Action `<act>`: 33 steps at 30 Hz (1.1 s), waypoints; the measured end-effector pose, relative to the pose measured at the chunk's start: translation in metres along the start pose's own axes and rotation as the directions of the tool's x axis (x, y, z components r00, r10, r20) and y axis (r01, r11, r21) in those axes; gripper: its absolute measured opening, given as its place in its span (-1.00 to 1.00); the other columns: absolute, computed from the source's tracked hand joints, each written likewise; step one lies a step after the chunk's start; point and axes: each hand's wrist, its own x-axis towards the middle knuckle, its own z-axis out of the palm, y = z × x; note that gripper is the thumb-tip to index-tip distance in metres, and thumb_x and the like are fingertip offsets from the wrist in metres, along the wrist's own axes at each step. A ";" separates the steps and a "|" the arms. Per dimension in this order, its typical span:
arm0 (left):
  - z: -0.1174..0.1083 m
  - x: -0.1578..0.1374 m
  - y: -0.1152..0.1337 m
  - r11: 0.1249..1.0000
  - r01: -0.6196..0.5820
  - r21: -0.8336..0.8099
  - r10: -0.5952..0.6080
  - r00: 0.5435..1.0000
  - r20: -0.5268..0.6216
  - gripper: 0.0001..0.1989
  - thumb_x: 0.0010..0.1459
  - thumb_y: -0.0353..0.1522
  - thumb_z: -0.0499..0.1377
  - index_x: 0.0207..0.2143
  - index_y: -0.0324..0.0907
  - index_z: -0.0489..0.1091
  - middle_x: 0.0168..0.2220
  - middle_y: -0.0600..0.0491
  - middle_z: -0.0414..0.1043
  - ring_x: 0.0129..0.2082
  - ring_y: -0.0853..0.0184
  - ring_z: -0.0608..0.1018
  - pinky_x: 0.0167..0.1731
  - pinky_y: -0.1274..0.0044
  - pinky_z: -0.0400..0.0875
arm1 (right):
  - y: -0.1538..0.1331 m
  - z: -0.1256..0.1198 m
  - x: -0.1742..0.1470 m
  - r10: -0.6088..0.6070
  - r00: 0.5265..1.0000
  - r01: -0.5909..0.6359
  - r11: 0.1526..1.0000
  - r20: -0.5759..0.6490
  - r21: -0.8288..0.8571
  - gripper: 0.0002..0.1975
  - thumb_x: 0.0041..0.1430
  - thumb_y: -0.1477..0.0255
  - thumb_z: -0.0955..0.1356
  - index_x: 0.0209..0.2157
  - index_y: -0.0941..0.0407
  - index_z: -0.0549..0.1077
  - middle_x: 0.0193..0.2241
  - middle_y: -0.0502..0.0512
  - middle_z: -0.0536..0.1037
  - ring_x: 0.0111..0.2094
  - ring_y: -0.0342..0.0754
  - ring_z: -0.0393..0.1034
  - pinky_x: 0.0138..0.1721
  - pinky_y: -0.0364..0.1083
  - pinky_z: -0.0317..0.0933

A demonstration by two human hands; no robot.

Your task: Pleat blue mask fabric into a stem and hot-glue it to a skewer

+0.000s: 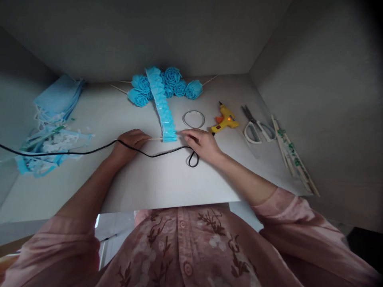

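Note:
A pleated blue strip (pixel 162 109) lies lengthwise on the table, its far end resting over several blue fabric-like roses. Under its near end sits the tip of a thin wooden stick (pixel 154 139). My left hand (pixel 130 142), on the left, is closed on this stick's other end. At the strip's right edge is my right hand (pixel 204 144), index finger stretched toward the strip and thumb apart from it, with nothing visible in it. Whether that fingertip touches the strip I cannot tell. A black cable (pixel 158 154) runs over my left hand and loops beside my right wrist.
Blue roses (pixel 172 76) on sticks lie at the back. To the right are a wire ring (pixel 194 119), a yellow glue gun (pixel 225 118) with a lit light, scissors (pixel 254 126) and bundled sticks (pixel 295 153). Face masks (pixel 60 99) and scraps (pixel 50 147) lie left. Walls enclose the table.

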 end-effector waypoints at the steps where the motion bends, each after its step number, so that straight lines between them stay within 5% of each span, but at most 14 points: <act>1: 0.000 0.000 0.000 1.000 -0.002 0.003 0.002 1.000 -0.005 -0.64 0.42 -0.22 0.00 -0.23 -0.13 0.57 -0.23 -0.06 0.62 -0.20 0.19 0.62 -0.16 0.42 0.48 | 0.000 0.000 0.000 0.001 1.000 -0.001 1.000 0.000 0.001 -0.68 0.38 0.47 0.30 0.05 0.06 0.61 -0.17 0.11 0.68 -0.15 0.00 0.55 -0.11 -0.05 0.35; 17: 0.004 -0.002 -0.002 0.999 -0.008 -0.051 0.004 0.996 -0.089 -0.74 0.33 -0.27 0.13 -0.23 -0.13 0.62 -0.24 -0.04 0.59 -0.29 0.26 0.60 -0.26 0.47 0.50 | -0.003 -0.003 0.000 0.019 1.000 -0.019 1.000 0.007 0.006 -0.69 0.37 0.47 0.30 0.03 0.05 0.62 -0.18 0.10 0.67 -0.15 -0.01 0.55 -0.08 -0.05 0.35; 33: 0.000 -0.001 0.003 0.999 0.029 -0.013 -0.029 1.000 0.000 -0.63 0.41 -0.21 0.03 -0.18 -0.16 0.61 -0.21 -0.06 0.59 -0.20 0.19 0.60 -0.16 0.42 0.49 | -0.001 -0.001 0.000 0.012 1.000 -0.012 1.000 0.000 0.017 -0.68 0.37 0.45 0.29 0.02 0.04 0.62 -0.15 0.10 0.68 -0.14 0.00 0.55 -0.07 -0.03 0.36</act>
